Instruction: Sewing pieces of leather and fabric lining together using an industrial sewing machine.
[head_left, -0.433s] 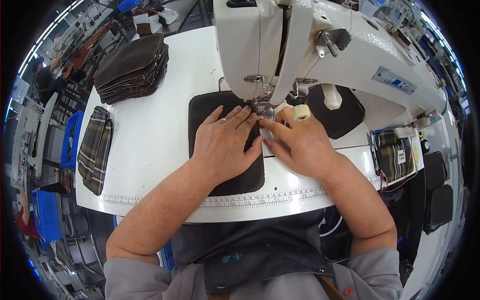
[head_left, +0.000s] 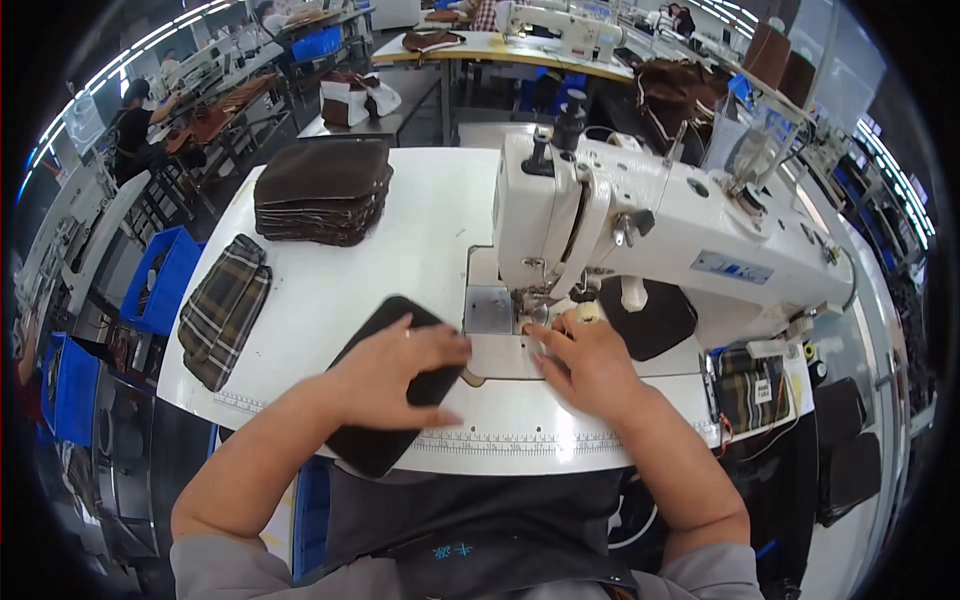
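My left hand (head_left: 395,370) lies flat over a dark, round-cornered leather-like panel (head_left: 375,445), fingers stretched and thumb spread; some fingers are smeared by motion. The panel sits tilted on the white table, its near corner over the front edge. At the white sewing machine (head_left: 545,210), my right hand (head_left: 595,365) rests on the table with index finger and thumb apart. Its index fingertip is close beside the presser foot (head_left: 525,300); I see nothing held in it. Another dark panel (head_left: 650,320) lies under the machine's arm, to the right.
A stack of dark brown panels (head_left: 320,190) stands at the table's far left. Folded plaid cloth (head_left: 225,315) lies nearer, with more plaid cloth (head_left: 750,385) at the right end. A printed ruler strip (head_left: 530,443) runs along the front edge. Blue bins (head_left: 160,280) stand beyond the left side.
The panel has come away from under the presser foot, moving left and toward me with my left hand, and has turned. My right hand stays by the foot. The view has tilted up.
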